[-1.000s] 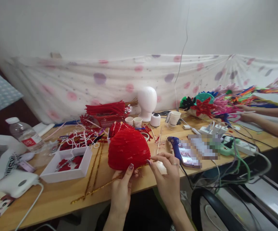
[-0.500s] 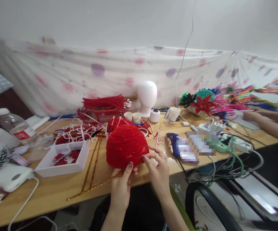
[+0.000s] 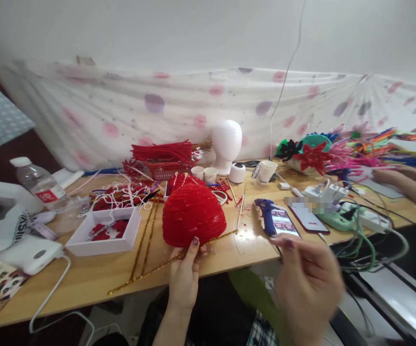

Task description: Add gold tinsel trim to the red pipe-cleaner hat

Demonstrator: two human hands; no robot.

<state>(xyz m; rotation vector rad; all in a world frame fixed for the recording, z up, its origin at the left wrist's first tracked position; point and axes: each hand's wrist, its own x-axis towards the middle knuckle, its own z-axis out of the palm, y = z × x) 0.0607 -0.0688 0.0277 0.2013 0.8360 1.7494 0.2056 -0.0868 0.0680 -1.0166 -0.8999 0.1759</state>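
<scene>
My left hand [image 3: 183,283] is closed at the lower edge of a red, dome-shaped cap [image 3: 193,211] wound in fuzzy rows. Under its thumb runs a gold tinsel pipe cleaner [image 3: 139,278], pinched against the cap's rim, its ends stretching out to both sides. My right hand [image 3: 309,283] is away from the cap, near the handle of a blue glue gun [image 3: 265,216] that lies on the table. Motion smears its fingers, which look curled; whether they touch the glue gun is unclear. Two more gold pipe cleaners [image 3: 150,235] lie left of the cap.
A white box [image 3: 103,245] with red pieces sits at left, near a plastic bottle [image 3: 42,185]. Behind are a red basket [image 3: 168,169], paper cups [image 3: 211,175] and a white foam head [image 3: 226,144]. Phones [image 3: 309,216] and power strips [image 3: 366,218] lie right; another person's hands [image 3: 391,175] are beyond.
My right hand has let go of the cap's edge and moved right, toward the glue gun. The gold pipe cleaner's right end now shows beyond the cap. My left hand keeps its hold.
</scene>
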